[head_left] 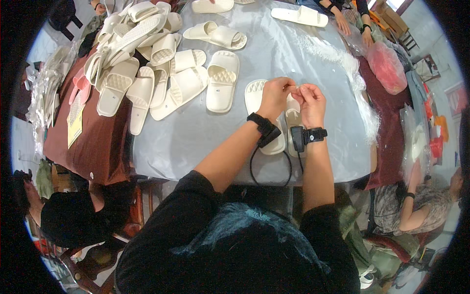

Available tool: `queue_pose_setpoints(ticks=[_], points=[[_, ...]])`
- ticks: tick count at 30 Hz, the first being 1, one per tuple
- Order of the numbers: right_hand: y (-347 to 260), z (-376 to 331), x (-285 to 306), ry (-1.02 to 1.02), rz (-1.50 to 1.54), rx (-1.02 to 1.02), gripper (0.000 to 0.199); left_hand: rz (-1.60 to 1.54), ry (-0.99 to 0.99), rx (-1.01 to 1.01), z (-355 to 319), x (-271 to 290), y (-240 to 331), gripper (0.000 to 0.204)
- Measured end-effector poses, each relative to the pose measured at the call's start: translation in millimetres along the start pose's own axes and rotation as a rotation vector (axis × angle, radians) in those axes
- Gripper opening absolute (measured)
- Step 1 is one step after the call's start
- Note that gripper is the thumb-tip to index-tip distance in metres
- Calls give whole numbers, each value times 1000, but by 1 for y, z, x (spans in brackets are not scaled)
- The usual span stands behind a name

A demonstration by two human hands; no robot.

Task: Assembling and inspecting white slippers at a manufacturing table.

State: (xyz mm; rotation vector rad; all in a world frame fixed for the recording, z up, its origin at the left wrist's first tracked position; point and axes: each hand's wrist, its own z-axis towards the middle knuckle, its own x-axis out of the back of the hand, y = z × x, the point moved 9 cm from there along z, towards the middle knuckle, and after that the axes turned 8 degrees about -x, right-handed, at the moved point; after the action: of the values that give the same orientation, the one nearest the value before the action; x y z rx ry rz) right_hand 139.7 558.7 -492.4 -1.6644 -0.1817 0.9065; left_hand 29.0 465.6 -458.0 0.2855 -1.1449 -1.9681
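Note:
My left hand [275, 98] and my right hand [312, 102] meet at the fingertips above a pair of cream slide slippers. Both hands are closed in a pinch. Whatever is between the fingertips is too small to make out. Below my left hand lies one cream slipper [254, 102], partly covered by the hand and wrist. The other cream slipper [292, 117] lies beside it, mostly hidden by my right hand and wristband. Each wrist wears a black band with a small black box, and a dark cable loop hangs near them.
A heap of cream slippers [139, 34] fills the table's far left, with a single slipper [223, 81] nearer me. Clear film [338, 54] bunches along the right side. Pink slippers [81, 84] lie at the left, a pink bag [387, 68] at the right. Other people sit around.

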Motion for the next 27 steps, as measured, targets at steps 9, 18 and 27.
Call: queue_pose_setpoints(ticks=[9, 18, 27], points=[[4, 0, -1, -12, -39, -9, 4, 47, -14, -62, -1, -2, 7, 9], [9, -3, 1, -23, -60, -8, 4, 135, -30, -109, -4, -1, 8, 5], [-3, 4, -2, -14, -57, 2, 12, -105, -47, 159, -1, 2, -7, 16]])
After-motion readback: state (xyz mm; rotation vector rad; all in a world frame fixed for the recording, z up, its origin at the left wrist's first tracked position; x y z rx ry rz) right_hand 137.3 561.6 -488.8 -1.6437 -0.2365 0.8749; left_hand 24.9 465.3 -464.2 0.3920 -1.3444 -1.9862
